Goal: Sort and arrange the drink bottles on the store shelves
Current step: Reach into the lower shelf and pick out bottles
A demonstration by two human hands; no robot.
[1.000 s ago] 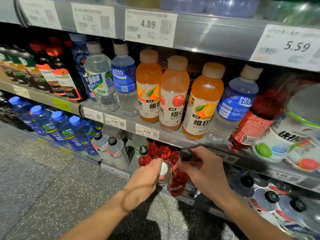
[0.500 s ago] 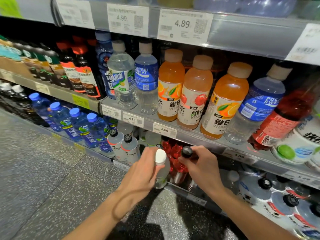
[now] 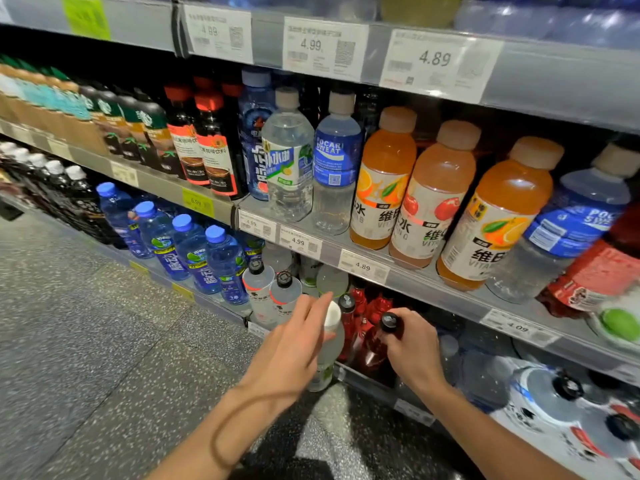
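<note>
On the bottom shelf [image 3: 367,384] my right hand [image 3: 414,353] grips the neck of a red drink bottle [image 3: 370,356] with a black cap, among other red bottles [image 3: 379,303]. To its left, my left hand [image 3: 294,344] holds a pale bottle with a white cap [image 3: 333,336] at the shelf's front edge. Its fingers point up along the bottle's side. Two clear black-capped bottles [image 3: 273,296] stand just left of that.
The shelf above carries orange vitamin drinks [image 3: 384,181], Pocari Sweat bottles [image 3: 337,161] and price tags [image 3: 363,266]. Blue-capped water bottles [image 3: 194,251] line the lower left. Large black-capped bottles [image 3: 568,393] fill the lower right. Speckled floor [image 3: 86,341] lies to the left.
My left hand took the white-capped bottle and raised it beside the red ones. My right hand moved the tilted red bottle back upright into the red row.
</note>
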